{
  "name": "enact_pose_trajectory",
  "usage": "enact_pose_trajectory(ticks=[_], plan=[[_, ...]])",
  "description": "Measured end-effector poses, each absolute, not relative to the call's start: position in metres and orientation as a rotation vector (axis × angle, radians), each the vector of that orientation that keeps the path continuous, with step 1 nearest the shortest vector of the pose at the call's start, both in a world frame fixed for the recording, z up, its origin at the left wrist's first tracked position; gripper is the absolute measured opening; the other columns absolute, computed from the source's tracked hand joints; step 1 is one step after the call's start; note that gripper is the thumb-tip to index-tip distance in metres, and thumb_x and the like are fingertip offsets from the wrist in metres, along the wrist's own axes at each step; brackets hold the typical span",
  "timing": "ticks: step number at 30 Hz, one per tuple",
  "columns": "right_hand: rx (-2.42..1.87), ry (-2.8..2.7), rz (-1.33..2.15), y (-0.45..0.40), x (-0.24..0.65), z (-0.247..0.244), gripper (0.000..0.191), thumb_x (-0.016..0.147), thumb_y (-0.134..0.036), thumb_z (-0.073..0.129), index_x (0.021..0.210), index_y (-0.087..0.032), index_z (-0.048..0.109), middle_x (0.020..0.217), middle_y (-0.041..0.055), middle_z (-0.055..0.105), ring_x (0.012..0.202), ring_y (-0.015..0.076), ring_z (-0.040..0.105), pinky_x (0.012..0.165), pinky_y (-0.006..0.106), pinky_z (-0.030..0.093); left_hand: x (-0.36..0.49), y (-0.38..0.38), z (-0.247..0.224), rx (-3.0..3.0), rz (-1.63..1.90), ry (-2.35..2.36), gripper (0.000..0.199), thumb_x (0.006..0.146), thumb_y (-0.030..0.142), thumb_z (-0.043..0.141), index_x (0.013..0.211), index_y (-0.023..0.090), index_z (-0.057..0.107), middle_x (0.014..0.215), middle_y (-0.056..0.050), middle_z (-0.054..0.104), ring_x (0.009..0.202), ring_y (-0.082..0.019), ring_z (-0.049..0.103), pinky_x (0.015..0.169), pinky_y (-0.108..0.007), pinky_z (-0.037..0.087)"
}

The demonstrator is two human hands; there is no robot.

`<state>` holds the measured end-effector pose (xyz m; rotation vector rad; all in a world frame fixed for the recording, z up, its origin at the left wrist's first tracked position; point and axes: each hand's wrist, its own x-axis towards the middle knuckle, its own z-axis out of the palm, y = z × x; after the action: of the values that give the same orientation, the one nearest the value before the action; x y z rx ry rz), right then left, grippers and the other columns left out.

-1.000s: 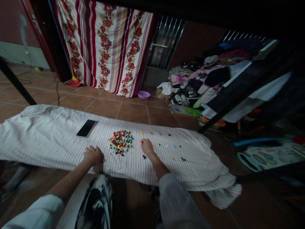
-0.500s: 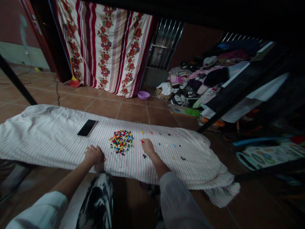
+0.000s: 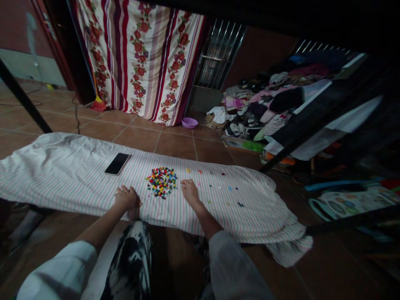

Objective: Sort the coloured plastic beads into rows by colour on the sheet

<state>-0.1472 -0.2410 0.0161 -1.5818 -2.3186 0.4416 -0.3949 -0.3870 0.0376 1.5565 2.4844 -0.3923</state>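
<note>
Bending its fingers, the right hand (image 3: 190, 191) is just beside the pile of coloured pieces (image 3: 161, 182), between the near and far edges of the striped cloth (image 3: 71, 175). The left hand (image 3: 126, 197), loosely curled, rests at the near edge; I cannot tell whether either grips anything. Scattered pieces (image 3: 240, 204) lie toward the right end, a phone (image 3: 118, 163) near the far edge.

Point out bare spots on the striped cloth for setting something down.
The widest bare patch of the striped cloth lies left of the phone, out to the cloth's left end. Another lies between the scattered pieces and the cloth's right end. It is crowded at the colorful pile, with the right hand close beside it.
</note>
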Motion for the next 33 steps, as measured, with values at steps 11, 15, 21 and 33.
enact_pose_trajectory(ticks=[11,15,21,33], plan=[[-1.541,-2.394,0.51,-0.244,-0.172,0.009,0.03,0.091,-0.016,0.041,0.108,-0.021,0.066,0.104,0.007,0.063,0.098,0.0147,0.057,0.084,0.022,0.039,-0.395,-0.384,0.036,1.526,-0.427,2.485,0.089,0.073,0.058,0.053,0.137,-0.002,0.035,0.139,-0.04,0.031,0.128,-0.052,0.035,0.092,-0.052,0.035],[-1.604,-2.373,0.51,-0.243,-0.179,0.011,0.033,0.092,-0.016,0.038,0.11,-0.02,0.066,0.106,0.0084,0.063,0.098,0.0158,0.058,0.084,0.023,0.039,-0.396,-0.385,0.034,1.527,-0.405,2.484,0.089,0.073,0.057,0.054,0.137,-0.002,0.034,0.139,-0.041,0.03,0.128,-0.053,0.033,0.093,-0.054,0.035],[-1.619,-2.387,0.513,-0.243,-0.183,0.012,0.033,0.091,-0.016,0.039,0.11,-0.019,0.066,0.105,0.0089,0.064,0.099,0.0162,0.058,0.084,0.023,0.04,-0.397,-0.385,0.028,1.559,-0.435,2.487,0.092,0.074,0.058,0.053,0.139,-0.003,0.031,0.139,-0.041,0.029,0.128,-0.055,0.031,0.092,-0.055,0.035],[-1.642,-2.422,0.489,-0.248,-0.19,0.019,0.032,0.088,-0.015,0.044,0.112,-0.022,0.063,0.105,0.0084,0.061,0.097,0.0165,0.057,0.081,0.023,0.039,-0.39,-0.387,0.044,1.5,-0.389,2.485,0.091,0.073,0.056,0.054,0.139,-0.002,0.031,0.142,-0.039,0.028,0.13,-0.054,0.03,0.093,-0.055,0.035]])
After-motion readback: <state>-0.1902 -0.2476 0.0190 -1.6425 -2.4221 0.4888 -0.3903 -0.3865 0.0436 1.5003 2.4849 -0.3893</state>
